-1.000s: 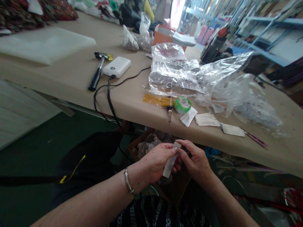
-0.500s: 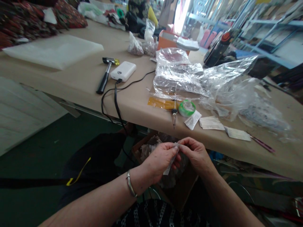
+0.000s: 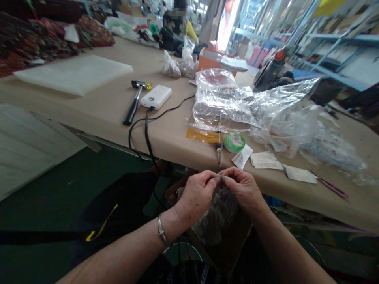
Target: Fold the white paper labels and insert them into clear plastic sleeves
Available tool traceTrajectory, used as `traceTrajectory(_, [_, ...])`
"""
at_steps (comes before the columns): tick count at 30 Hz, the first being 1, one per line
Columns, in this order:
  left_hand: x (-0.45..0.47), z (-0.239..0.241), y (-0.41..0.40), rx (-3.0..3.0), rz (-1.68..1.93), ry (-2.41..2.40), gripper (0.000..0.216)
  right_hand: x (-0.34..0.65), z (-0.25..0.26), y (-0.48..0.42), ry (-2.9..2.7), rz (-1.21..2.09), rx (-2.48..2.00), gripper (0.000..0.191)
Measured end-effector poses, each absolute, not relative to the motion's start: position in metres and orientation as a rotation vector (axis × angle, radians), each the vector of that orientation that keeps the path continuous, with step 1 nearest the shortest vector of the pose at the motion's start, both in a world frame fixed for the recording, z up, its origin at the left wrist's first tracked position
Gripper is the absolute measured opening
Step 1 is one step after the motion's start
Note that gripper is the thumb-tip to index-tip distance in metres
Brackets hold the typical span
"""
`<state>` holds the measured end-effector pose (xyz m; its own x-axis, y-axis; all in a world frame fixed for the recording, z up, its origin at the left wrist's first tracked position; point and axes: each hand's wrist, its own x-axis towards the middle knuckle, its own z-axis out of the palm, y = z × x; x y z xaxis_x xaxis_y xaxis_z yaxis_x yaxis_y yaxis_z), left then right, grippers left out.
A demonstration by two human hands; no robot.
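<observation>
My left hand [image 3: 199, 194] and my right hand [image 3: 244, 188] meet fingertip to fingertip just off the table's front edge. Both pinch a small white label [image 3: 218, 176], of which only a thin sliver shows between the fingers. Right above the fingertips, the metal tip of a soldering iron [image 3: 218, 152] points over the edge. Beside it sits a green tape roll [image 3: 233, 142] with pale stuff inside. White printed labels [image 3: 266, 161] lie to the right, with purple tweezers [image 3: 331, 187] past them.
Clear plastic bags [image 3: 225, 106] cover the middle of the table [image 3: 103, 106]. A hammer [image 3: 132, 108] and a white power bank [image 3: 156, 97] with a black cable lie left. Under my hands stands a box of scraps [image 3: 216, 221]. A person [image 3: 174, 29] is at the far end.
Both hands have risen slightly toward the iron's tip. The label's hanging strip, seen below the left fingers before, is now mostly hidden. The camera view has tilted up a little.
</observation>
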<state>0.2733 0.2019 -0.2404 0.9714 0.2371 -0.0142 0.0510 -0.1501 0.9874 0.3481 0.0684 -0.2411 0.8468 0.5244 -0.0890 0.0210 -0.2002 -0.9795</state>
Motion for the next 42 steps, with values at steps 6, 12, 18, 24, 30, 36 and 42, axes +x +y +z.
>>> traceTrajectory(6, [0.278, -0.242, 0.206, 1.880, 0.289, 0.201, 0.023, 0.351, -0.238, 0.074, -0.507, 0.344, -1.853, 0.015])
traceTrajectory(12, [0.283, -0.244, 0.208, 1.946, 0.322, 0.172, 0.024, 0.352, -0.240, 0.077, -0.518, 0.270, -1.905, 0.014])
traceTrajectory(18, [0.288, -0.246, 0.209, 1.958, 0.346, 0.158, 0.025, 0.352, -0.239, 0.078, -0.538, 0.174, -1.969, 0.012])
traceTrajectory(24, [0.289, -0.246, 0.210, 1.981, 0.369, 0.148, 0.026, 0.353, -0.238, 0.080, -0.547, 0.149, -1.976, 0.010])
traceTrajectory(30, [0.293, -0.248, 0.210, 1.969, 0.367, 0.147, 0.026, 0.354, -0.239, 0.082, -0.550, 0.109, -1.990, 0.010])
traceTrajectory(36, [0.293, -0.247, 0.210, 1.972, 0.368, 0.169, 0.026, 0.353, -0.240, 0.083, -0.539, 0.091, -1.968, 0.010])
traceTrajectory(42, [0.280, -0.245, 0.210, 1.925, 0.306, 0.152, 0.025, 0.341, -0.235, 0.063, -0.599, 0.152, -1.943, 0.018])
